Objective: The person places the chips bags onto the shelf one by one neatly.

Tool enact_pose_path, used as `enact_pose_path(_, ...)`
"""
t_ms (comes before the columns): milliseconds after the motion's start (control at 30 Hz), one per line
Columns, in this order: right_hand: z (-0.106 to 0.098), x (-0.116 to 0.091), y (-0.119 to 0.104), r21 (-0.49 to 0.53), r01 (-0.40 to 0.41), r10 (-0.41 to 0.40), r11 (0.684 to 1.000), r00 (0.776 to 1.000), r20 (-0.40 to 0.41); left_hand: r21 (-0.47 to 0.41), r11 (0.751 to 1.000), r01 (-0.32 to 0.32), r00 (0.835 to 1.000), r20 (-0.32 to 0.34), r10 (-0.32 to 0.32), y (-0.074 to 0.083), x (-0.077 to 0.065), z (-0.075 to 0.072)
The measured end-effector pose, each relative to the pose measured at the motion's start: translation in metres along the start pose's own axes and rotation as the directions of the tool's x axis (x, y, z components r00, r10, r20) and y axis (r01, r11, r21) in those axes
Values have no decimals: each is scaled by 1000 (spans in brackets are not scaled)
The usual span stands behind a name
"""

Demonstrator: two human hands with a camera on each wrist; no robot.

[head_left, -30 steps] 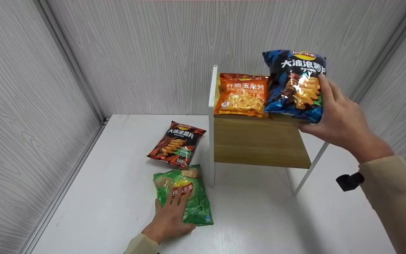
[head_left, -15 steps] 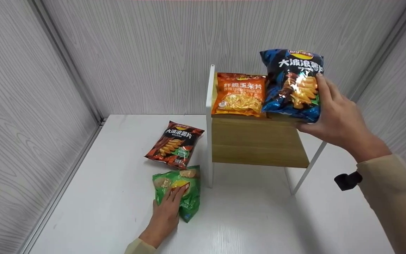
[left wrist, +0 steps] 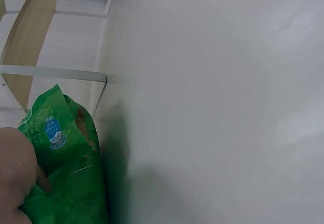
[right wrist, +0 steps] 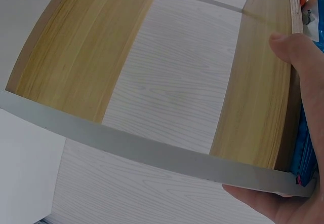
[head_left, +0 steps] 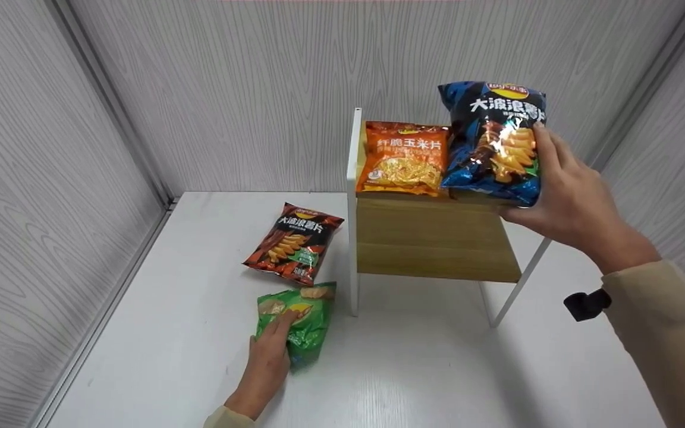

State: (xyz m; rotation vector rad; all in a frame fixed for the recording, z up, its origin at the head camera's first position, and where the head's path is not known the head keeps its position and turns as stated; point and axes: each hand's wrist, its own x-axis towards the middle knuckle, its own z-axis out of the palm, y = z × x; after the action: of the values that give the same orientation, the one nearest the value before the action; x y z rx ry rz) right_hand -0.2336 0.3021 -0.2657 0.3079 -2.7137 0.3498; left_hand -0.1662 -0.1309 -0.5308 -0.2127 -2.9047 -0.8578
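While the left hand [head_left: 269, 359] grips the green bag [head_left: 308, 333] left of the shelf [head_left: 431, 241], the right hand [head_left: 577, 205] holds the blue bag [head_left: 491, 148] by its outer side on the shelf's top, thumb down at the shelf's front edge, seemingly to steady it beside the orange bag [head_left: 408, 157]. The red bag [head_left: 294, 244] lies left of the shelf, just beyond the green one. The shelf's left leg [head_left: 353, 255] stands near the green bag; the table [head_left: 170, 315] gives more room leftward.

Bright, even light surrounds the white-framed rectangular wooden rack [head_left: 437, 241]; before it, the smooth white tabletop [head_left: 414, 371] shows faint glare and soft shadow. Left of it, the crinkled green plastic bag [head_left: 307, 330] blurs slightly.
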Motion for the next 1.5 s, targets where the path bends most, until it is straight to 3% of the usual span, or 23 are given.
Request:
enact_pose_path(267,1,-1,0,-17,13,-14,1000,1000,-18,-69,995,-77,992,-110,69,-3,-3,-7)
enact_pose_path(500,1,0,-1,-20,14,-14,1000,1000,-16,-120,987,-110,987,-131,94,2,-4,-17)
enact_pose_path(867,0,0,0,-11,24,-24,1000,1000,-20,-297,955,-17,998,-65,-3,10,-3,-36)
enact_pose_path(1500,0,0,0,1,19,-19,1000,1000,-9,-423,906,22,998,-47,-46,31,-14,-75)
